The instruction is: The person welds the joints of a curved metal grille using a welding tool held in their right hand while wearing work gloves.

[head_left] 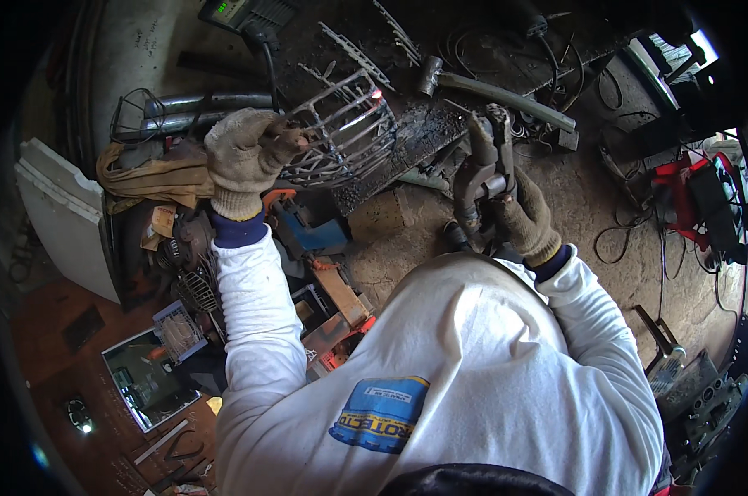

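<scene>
My left hand (246,153), in a worn knit work glove with fingertips showing through, closes on the near left edge of a welded metal bar cage (349,136). The cage is curved and open-barred, tilted over the edge of the dark bench, with a small bright red spot on its far upper bar. To the right, my gloved right hand (527,219) wraps round a heavy plier-like metal tool (483,157). Its two thick jaws point away from me, and its exact kind is unclear. The tool is apart from the cage.
A hammer (498,95) lies on the grimy dark bench (407,153), near toothed metal strips (357,54). Metal cylinders (200,103) and a brown cloth (155,175) sit left. Cables (618,240) and a red-black machine (692,198) are at right; a tool-strewn surface (68,331) is lower left.
</scene>
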A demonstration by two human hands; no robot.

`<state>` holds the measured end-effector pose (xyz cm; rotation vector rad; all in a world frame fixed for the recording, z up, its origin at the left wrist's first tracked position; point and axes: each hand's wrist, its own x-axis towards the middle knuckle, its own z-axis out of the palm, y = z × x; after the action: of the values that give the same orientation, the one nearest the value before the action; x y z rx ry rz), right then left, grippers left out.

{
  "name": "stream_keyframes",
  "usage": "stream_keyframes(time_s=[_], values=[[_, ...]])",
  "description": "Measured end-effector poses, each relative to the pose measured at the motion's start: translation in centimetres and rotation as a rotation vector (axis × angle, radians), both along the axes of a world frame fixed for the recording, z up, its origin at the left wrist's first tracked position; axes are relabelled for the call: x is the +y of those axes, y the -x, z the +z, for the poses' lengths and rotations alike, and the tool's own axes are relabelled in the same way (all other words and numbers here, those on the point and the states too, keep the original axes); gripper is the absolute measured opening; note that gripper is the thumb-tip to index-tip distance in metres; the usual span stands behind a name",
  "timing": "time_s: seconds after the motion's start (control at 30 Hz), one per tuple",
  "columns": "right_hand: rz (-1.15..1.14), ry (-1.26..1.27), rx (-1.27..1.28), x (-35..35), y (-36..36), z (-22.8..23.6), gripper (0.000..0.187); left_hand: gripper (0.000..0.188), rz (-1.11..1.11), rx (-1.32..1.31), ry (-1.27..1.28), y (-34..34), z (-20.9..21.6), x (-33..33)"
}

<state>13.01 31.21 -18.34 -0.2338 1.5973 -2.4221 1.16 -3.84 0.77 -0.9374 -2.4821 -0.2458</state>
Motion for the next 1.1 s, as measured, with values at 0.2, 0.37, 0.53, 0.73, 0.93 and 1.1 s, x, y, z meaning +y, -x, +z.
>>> stream_keyframes(time_s=[0.2,0.37,0.53,0.73,0.93,1.1], values=[[-0.044,-0.023,0.176,-2.2,1.5,0.3,0.062,0.052,-0.015,-0.033,-0.051,-1.0,0.3,1.8],[0.011,-0.032,0.146,-3.0,1.6,0.3,0.055,0.053,0.028,-0.045,-0.044,-1.4,0.1,0.9],[0.014,-0.069,0.143,-3.5,1.8,0.5,0.055,0.053,0.013,-0.05,-0.048,-1.2,0.3,1.2],[-0.026,-0.069,0.178,-3.9,2.0,0.7,0.059,0.05,-0.003,-0.026,-0.04,-1.0,0.3,1.4],[0.052,-0.113,0.099,-3.5,2.2,0.9,0.06,0.063,0.071,-0.101,-0.027,-1.0,0.1,1.1],[-0.032,-0.123,0.166,-3.9,2.2,0.2,0.06,0.064,0.116,-0.093,0.016,-1.0,-0.2,0.8]])
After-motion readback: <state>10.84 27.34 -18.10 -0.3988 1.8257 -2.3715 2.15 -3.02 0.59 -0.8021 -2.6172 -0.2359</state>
